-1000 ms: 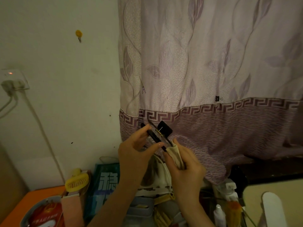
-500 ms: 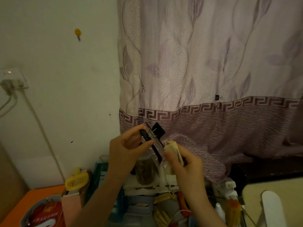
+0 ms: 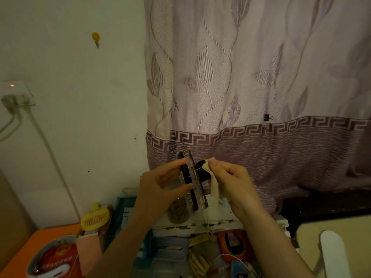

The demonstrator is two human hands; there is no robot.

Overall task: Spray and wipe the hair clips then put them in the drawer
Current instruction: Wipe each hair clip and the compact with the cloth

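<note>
— How many clips are held, and how?

— One hair clip point(image 3: 191, 182) is pinched between thumb and fingers of the left hand point(image 3: 160, 187); one cloth point(image 3: 212, 180) is gripped by the right hand point(image 3: 232, 181) and pressed to the clip's black end.

— And around the grip?

— One curtain point(image 3: 261, 77) is seen behind; one yellow fan point(image 3: 96, 218) and one jar point(image 3: 178, 213) below; the jar is partly hidden by the left hand.

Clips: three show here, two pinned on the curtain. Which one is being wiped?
The long black-and-clear hair clip, gripped by the left hand while the right hand presses a cloth to it.
</note>
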